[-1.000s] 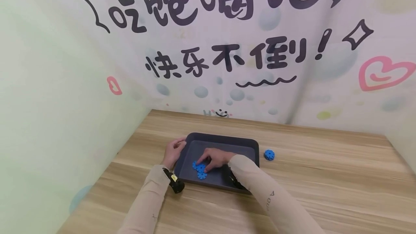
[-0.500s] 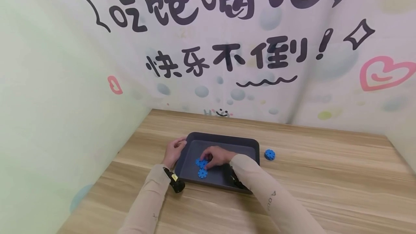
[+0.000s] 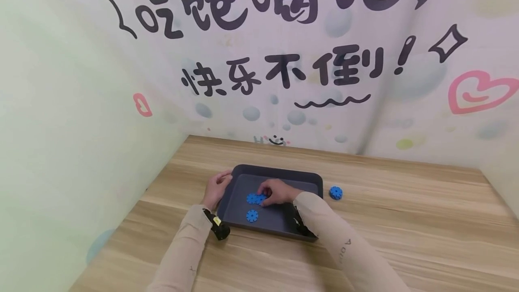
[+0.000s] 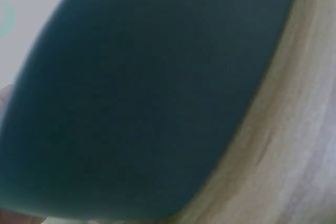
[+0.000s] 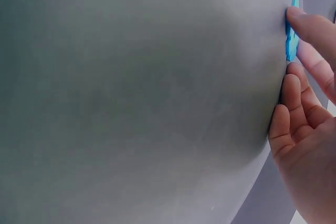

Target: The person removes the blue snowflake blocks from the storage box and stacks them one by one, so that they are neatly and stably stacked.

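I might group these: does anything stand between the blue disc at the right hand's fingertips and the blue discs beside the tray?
Yes, the tray's right wall: the slotted disc at the right hand is inside it, the blue slotted discs outside.

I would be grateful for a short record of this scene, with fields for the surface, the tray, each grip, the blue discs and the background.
Surface: wooden table
Container: dark tray, flat on the table
Left grip: holds the tray's left edge
Right grip: pinches a blue disc inside the tray
Beside it: second disc, touching or overlapping, cannot tell
Apart, nearer the person: third disc
Outside, right of tray: blue discs, number unclear
Background: black writing on pale wall
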Demonstrator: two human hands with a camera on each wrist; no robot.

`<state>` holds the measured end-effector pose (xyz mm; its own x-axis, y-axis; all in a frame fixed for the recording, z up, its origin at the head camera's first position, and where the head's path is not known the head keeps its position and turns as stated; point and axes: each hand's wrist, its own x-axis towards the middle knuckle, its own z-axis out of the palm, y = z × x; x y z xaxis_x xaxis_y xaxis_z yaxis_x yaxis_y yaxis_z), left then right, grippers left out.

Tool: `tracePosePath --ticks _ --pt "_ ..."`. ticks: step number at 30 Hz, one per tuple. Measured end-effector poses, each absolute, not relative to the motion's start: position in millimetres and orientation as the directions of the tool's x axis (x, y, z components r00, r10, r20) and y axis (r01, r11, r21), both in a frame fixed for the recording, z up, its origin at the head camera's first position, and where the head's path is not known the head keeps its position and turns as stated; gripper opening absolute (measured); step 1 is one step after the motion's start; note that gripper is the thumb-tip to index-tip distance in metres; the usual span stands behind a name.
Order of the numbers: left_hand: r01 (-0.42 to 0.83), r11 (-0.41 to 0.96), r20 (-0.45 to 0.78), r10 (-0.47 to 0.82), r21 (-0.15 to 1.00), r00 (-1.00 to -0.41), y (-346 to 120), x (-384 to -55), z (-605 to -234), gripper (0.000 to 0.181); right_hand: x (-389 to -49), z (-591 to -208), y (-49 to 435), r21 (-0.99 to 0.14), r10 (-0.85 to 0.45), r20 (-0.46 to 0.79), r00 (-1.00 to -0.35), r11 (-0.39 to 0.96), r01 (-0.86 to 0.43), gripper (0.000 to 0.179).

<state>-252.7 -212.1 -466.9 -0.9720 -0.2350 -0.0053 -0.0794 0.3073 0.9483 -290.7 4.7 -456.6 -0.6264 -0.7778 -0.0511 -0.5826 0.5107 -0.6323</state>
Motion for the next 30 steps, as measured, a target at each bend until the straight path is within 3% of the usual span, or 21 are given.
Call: tracePosePath --ticks 6,12,30 --pt "-0.071 0.317 0.005 -0.235 0.946 -0.972 -212.4 -252.3 -466.8 0.031 -293.0 -456.8 12.9 -0.648 -0.746 -0.088 -0.66 0.546 -0.531 0.028" --pt "-0.058 0.318 0.018 -0.229 0.946 -0.973 -212.4 -251.7 -467.0 0.031 -293.5 -455.9 18.1 -0.663 -0.756 -0.115 -0.645 0.542 -0.517 0.035" --pt "-0.076 0.326 -0.001 -0.224 0.942 -0.975 -213.8 -253.4 -468.9 0.031 -295.6 -452.7 22.7 -0.683 -0.749 -0.095 -0.656 0.528 -0.504 0.027"
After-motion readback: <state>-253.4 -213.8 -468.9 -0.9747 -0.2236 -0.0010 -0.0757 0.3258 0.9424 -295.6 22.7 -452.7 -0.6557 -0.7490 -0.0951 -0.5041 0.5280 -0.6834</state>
